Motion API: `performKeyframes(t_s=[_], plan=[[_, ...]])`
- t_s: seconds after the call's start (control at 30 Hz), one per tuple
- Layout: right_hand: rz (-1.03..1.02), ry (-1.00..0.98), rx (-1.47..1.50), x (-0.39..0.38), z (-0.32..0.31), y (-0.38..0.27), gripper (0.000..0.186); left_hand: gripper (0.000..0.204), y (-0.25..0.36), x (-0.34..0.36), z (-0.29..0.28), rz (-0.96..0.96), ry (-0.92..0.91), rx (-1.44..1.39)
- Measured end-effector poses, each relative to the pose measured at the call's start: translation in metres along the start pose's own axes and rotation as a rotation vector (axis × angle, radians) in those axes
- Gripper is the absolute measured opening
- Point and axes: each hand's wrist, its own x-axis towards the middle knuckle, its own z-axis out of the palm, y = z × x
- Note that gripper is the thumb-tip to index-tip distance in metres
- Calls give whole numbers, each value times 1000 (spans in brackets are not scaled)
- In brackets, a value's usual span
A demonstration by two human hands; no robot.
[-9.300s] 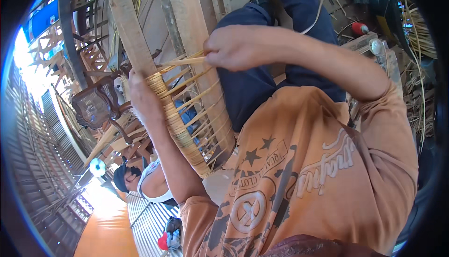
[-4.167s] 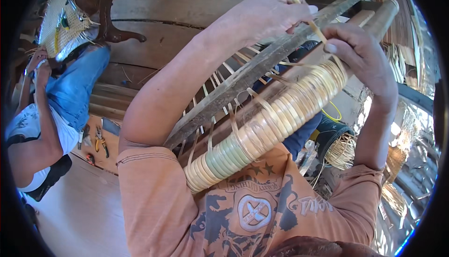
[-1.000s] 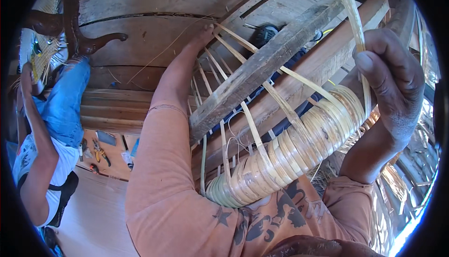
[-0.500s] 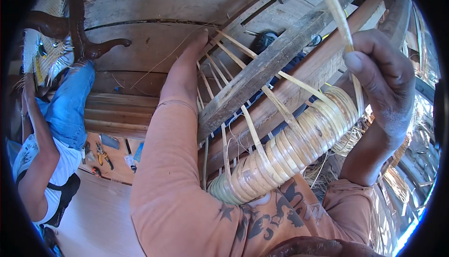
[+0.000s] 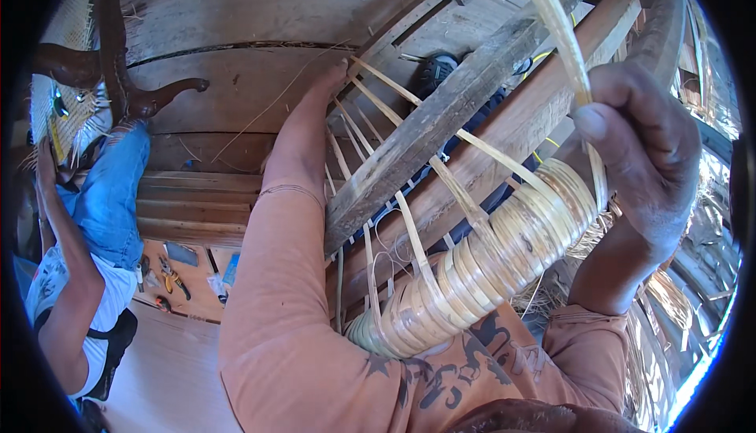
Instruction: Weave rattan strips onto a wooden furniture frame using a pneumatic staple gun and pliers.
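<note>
Pinches a pale cane strip (image 5: 563,27) at two o'clock in the bent fingers (image 5: 632,85) of the right hand (image 5: 642,146), just beside the end of a cane-wrapped roll (image 5: 484,264) at four. Has the left hand (image 5: 340,73) out at twelve, near taut strips (image 5: 376,101); cannot tell, so far off, whether grasping one. Shows a weathered beam (image 5: 457,110) at one, blue jeans (image 5: 114,205) at nine.
</note>
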Motion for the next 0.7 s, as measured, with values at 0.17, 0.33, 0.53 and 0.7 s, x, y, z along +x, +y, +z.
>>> performKeyframes(t_s=[0.17, 0.33, 0.53, 0.7], plan=[[64, 44, -12, -1, -1, -3, 11, 55, 46, -22, 7, 267, -32, 518], [2, -91, -91, 6, -9, 10, 16, 55, 11, 2, 25, 188, -21, 105], [-18, -63, -182, 20, -4, 9, 24, 49, 55, -11, -29, 468, -50, 162], [99, -152, -169, 32, -12, 7, 22, 39, 229, -287, -64, 594, -175, 344]])
